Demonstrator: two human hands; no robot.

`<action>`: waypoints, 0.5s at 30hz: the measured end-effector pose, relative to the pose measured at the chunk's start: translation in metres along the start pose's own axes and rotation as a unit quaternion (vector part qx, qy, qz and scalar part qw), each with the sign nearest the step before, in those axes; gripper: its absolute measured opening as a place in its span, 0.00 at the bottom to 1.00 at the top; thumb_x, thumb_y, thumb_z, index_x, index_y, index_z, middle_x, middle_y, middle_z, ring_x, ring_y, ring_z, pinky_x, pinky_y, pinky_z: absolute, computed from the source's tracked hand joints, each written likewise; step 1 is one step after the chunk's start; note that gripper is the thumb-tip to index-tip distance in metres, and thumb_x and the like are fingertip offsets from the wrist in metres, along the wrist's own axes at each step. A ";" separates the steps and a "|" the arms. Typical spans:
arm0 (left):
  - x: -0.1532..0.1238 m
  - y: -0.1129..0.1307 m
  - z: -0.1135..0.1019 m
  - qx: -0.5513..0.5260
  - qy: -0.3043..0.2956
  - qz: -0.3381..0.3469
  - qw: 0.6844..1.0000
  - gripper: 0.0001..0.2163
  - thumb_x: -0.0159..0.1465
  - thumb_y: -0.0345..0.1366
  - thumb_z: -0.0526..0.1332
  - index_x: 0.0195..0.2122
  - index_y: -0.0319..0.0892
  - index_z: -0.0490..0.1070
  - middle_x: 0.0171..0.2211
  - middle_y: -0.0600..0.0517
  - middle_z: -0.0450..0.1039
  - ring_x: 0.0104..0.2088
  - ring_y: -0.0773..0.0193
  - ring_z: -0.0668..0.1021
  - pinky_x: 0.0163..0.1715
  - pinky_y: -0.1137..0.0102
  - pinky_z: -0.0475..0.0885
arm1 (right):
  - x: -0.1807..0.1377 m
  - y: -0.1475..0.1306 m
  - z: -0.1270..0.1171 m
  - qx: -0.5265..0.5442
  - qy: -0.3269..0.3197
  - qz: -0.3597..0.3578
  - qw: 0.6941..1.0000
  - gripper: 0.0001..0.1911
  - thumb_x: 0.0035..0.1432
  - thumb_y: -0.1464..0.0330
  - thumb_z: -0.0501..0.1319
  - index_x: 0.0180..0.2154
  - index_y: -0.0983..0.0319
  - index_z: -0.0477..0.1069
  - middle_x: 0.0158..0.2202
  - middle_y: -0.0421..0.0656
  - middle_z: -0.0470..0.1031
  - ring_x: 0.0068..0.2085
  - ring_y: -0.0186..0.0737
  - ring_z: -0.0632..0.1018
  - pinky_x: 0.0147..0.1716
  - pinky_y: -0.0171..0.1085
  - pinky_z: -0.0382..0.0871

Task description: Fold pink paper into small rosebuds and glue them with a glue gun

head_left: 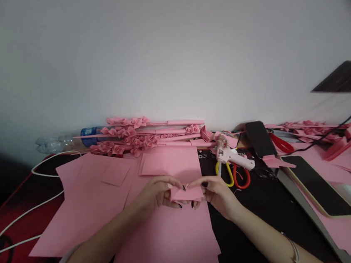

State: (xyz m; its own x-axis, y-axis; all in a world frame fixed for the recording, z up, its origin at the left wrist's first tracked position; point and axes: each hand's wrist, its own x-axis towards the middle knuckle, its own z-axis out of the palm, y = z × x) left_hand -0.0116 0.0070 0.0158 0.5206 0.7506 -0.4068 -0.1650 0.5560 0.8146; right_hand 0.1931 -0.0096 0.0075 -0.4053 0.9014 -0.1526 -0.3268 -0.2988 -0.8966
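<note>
A small folded piece of pink paper (186, 193) is held between both hands above the desk. My left hand (157, 194) pinches its left side with curled fingers. My right hand (216, 192) grips its right edge between thumb and fingers. Both hands hover over large pink paper sheets (168, 241) spread on the dark desk. A white bangle sits on my left wrist and a thin bracelet on my right.
Finished pink paper roses on stems (138, 137) lie along the wall beside a plastic bottle (69, 139). A pink glue gun (233, 157), yellow and red scissors (236, 175), a phone (317, 185), a black device (259, 138) and white cables (21, 214) surround the work spot.
</note>
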 end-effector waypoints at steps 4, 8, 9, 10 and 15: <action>0.002 -0.003 0.000 0.109 0.021 0.038 0.993 0.09 0.54 0.38 0.65 0.29 0.39 0.69 0.26 0.55 0.69 0.28 0.66 0.74 0.32 0.67 0.76 | 0.002 0.003 0.001 -0.103 0.014 0.007 0.995 0.13 0.54 0.61 0.64 0.35 0.64 0.79 0.23 0.42 0.77 0.22 0.36 0.78 0.25 0.35 0.74; 0.002 -0.003 0.002 0.149 0.007 0.057 0.987 0.09 0.56 0.33 0.62 0.37 0.40 0.66 0.32 0.53 0.72 0.31 0.66 0.78 0.32 0.68 0.76 | 0.003 0.006 0.001 -0.129 0.019 0.014 0.991 0.18 0.53 0.62 0.65 0.46 0.60 0.75 0.28 0.40 0.79 0.23 0.35 0.79 0.24 0.35 0.76; 0.002 -0.003 0.002 0.154 0.004 0.055 0.987 0.10 0.57 0.33 0.61 0.39 0.40 0.65 0.32 0.53 0.73 0.31 0.65 0.79 0.31 0.69 0.76 | 0.004 0.007 0.000 -0.127 0.019 0.014 0.992 0.18 0.53 0.63 0.65 0.47 0.60 0.75 0.28 0.40 0.79 0.22 0.35 0.79 0.23 0.35 0.76; 0.001 -0.001 0.003 0.161 0.002 0.050 0.986 0.10 0.58 0.32 0.60 0.41 0.40 0.64 0.31 0.53 0.73 0.30 0.65 0.79 0.29 0.70 0.76 | 0.004 0.007 0.000 -0.127 0.019 0.015 0.992 0.18 0.53 0.63 0.65 0.46 0.60 0.75 0.28 0.40 0.78 0.22 0.34 0.79 0.22 0.34 0.76; 0.000 0.001 0.005 0.199 0.010 0.037 0.979 0.09 0.58 0.32 0.59 0.40 0.38 0.67 0.28 0.53 0.74 0.23 0.66 0.79 0.23 0.73 0.74 | 0.004 0.007 -0.002 -0.139 0.042 0.012 0.989 0.15 0.52 0.65 0.67 0.42 0.63 0.76 0.27 0.41 0.78 0.19 0.31 0.77 0.20 0.32 0.74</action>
State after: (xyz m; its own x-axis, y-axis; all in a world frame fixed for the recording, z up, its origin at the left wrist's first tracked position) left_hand -0.0073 0.0062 0.0189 0.5028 0.7922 -0.3458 0.1403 0.3199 0.9370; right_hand 0.1906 -0.0074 0.0001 -0.3339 0.9216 -0.1979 -0.0654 -0.2320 -0.9705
